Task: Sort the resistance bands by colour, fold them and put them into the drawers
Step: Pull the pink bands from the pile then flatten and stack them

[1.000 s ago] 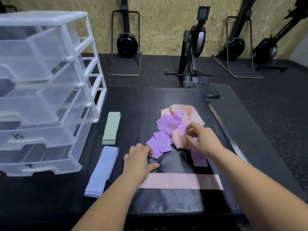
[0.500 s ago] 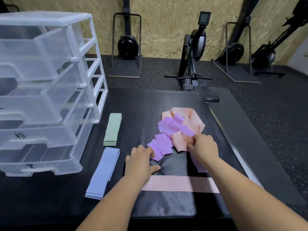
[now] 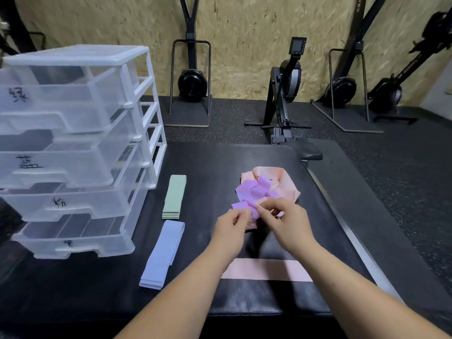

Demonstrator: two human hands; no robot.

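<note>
A tangle of purple bands [image 3: 249, 192] lies on crumpled pink bands [image 3: 274, 174] in the middle of the black mat [image 3: 215, 162]. My left hand [image 3: 230, 228] pinches the near end of a purple band. My right hand [image 3: 286, 221] pinches a pink band at the pile's near edge; the two hands almost touch. A flat pink band [image 3: 269, 269] lies across the mat under my forearms. Folded green bands [image 3: 174, 197] and folded blue bands [image 3: 162, 254] lie left of the pile, beside the clear plastic drawer unit [image 3: 73, 152].
The drawer unit has several drawers pulled partly open, each with a black handwritten label. Rowing machines [image 3: 283, 94] and stands line the chipboard wall behind the mat. A metal rail [image 3: 354, 243] runs along the mat's right edge.
My left hand left the mat and rose to the purple bands. My right hand came in towards it and lifted band ends from the pile. The camera view tilted up slightly.
</note>
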